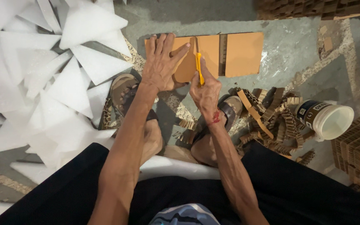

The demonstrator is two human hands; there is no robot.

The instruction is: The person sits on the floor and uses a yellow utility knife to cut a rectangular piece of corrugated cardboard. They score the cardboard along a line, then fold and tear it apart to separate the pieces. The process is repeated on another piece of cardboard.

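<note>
- Many white foam sheets [42, 79] piled left of the feet; cardboard scraps [271, 121] and a white tub [328, 121] lie right.
- Cardboard sheet [240, 54] flat on the floor, ahead of the sandals.
- Left hand [161, 62] pressed flat on a curved template [185, 66], fingers spread, gripping nothing.
- Right hand [205, 89] fisted around a yellow knife [198, 66], blade at the template's edge.
- Step, as judged: cutting along the curve; next calls for steady pressure down.

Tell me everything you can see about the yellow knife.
The knife is a slim yellow utility cutter, apparently plastic. The right hand grips its lower end, so only the upper part shows; its tip is too small to make out. It stands nearly upright in the picture, on the brown cardboard lying on the floor, close to the left hand.
</note>
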